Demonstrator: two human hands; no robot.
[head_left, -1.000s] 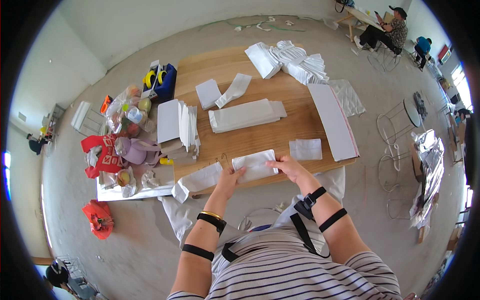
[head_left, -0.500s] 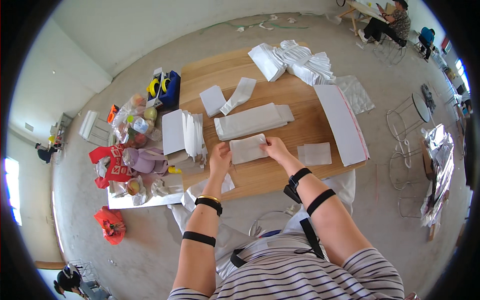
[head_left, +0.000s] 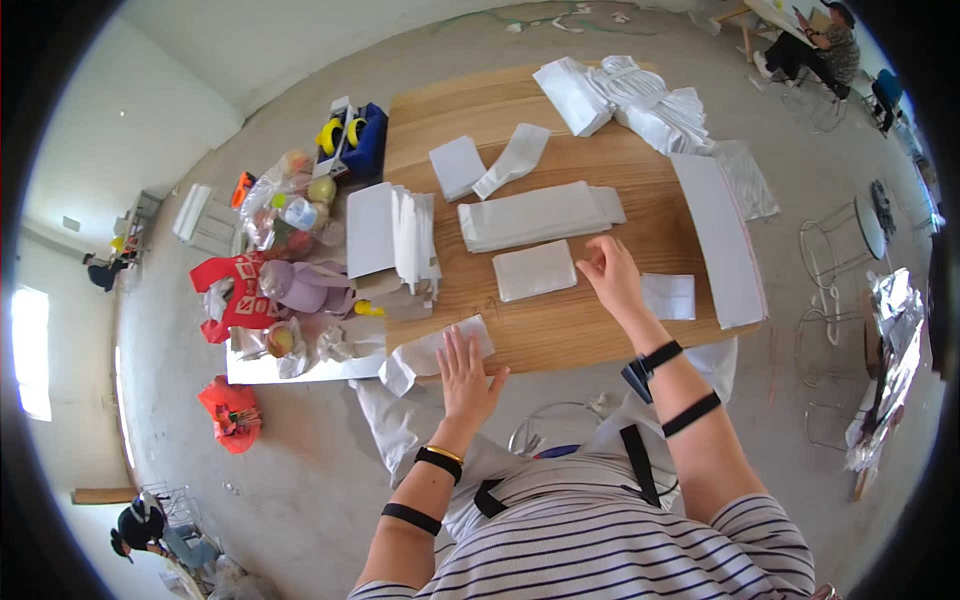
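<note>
On the table (head_left: pixel 620 160), a flat white packet (head_left: pixel 535 271) — left fingers (head_left: pixel 461 352) spread, right fingers (head_left: pixel 602 246) parted.

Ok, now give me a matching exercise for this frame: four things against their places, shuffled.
1. left hand
2. right hand
3. orange-red bag
4. blue holder

A. on the floor
B. over the white strip at the near edge of the wooden table
C. beside the yellow rolls
D. just right of the small flat white packet

Pairs: 1-B; 2-D; 3-A; 4-C
</note>
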